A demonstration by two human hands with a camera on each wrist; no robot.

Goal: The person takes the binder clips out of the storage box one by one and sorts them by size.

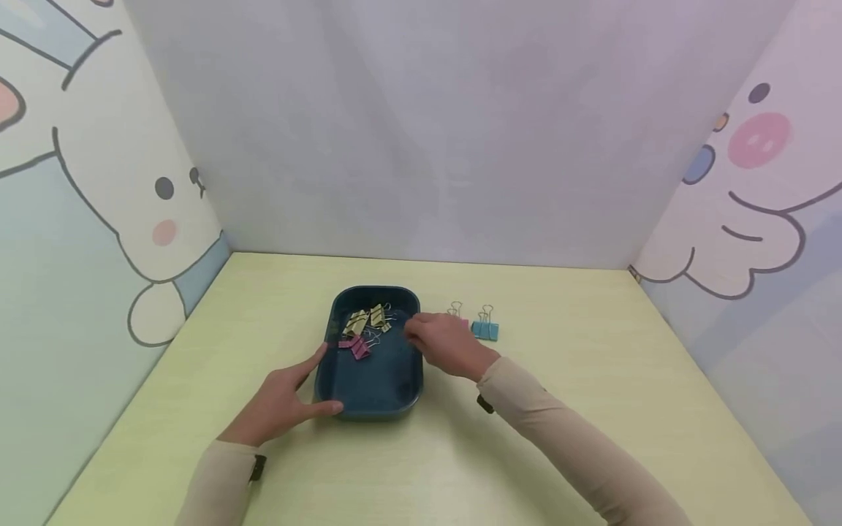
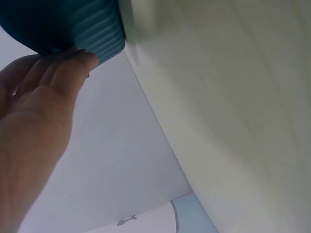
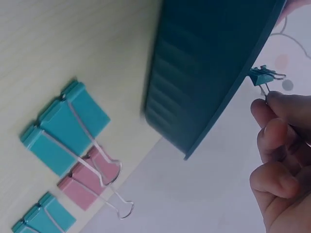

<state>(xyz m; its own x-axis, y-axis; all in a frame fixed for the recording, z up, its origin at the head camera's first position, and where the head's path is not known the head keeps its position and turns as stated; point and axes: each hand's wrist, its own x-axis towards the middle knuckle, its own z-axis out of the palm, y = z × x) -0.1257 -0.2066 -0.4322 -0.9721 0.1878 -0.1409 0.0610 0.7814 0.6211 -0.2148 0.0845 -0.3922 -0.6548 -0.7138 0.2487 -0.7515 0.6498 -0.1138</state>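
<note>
The right arm reaches in from the lower right, its pale sleeve point(image 1: 552, 431) slanting up and across the table point(image 1: 592, 365); the right hand point(image 1: 447, 342) hangs at the right rim of the dark blue tray point(image 1: 375, 383), back of the hand upward and fingertips pointing left and down; the right wrist view shows thumb and forefinger closed together on the wire handle of a small teal clip point(image 3: 262, 76), with the other fingers curled in toward the palm; the clip is up at the level of the tray's rim, its body beyond the fingertips, and whether it touches the rim I cannot tell.

The left arm comes up from the bottom edge; the left hand point(image 1: 279, 402) spans the tray's near left corner, thumb and fingers spread wide apart, the thumb stretched along the near rim and the fingers extended against the left side; it steadies the tray from outside and has hold of nothing else.

The tray stands on the table; inside, toward its far left part, yellow clips point(image 1: 356, 324) lie in a loose group, with pink clips point(image 1: 359, 347) just nearer; to the right of the tray, beyond the right hand, a pink clip point(image 3: 90, 177) lies on the table between a large teal clip point(image 3: 73, 126) and another teal clip point(image 3: 46, 213), wire handles showing on each.
</note>
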